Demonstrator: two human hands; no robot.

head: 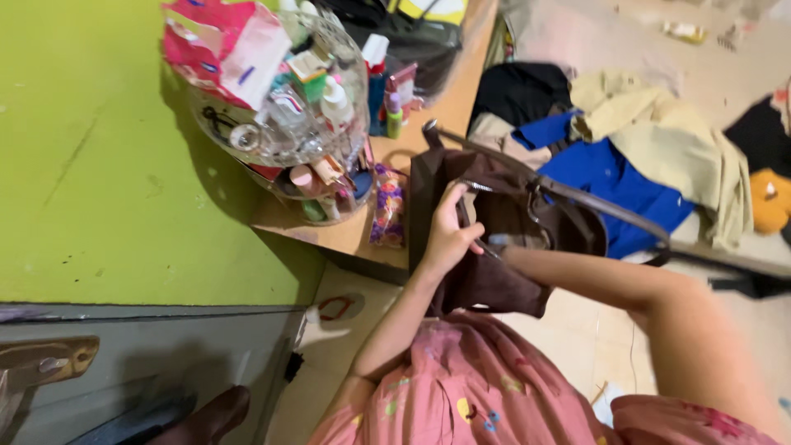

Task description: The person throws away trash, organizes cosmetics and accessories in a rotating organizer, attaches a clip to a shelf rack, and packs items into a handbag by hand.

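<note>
A dark brown handbag (494, 284) with a long strap (610, 208) rests against the edge of a wooden tabletop (449, 103). My left hand (449, 235) grips the near rim of the bag's open mouth, by the zip. My right forearm (593, 276) comes in from the right and goes into the opening. The right hand is hidden inside the bag, so I cannot tell what it touches. My pink patterned dress (478, 387) fills the bottom of the view.
A clear tiered organiser (288, 132) full of small bottles and tubes stands on the tabletop, with a patterned pouch (387, 210) beside it. A green wall (107, 165) is at left. Clothes (626, 156) and an orange plush toy (770, 202) lie on the floor.
</note>
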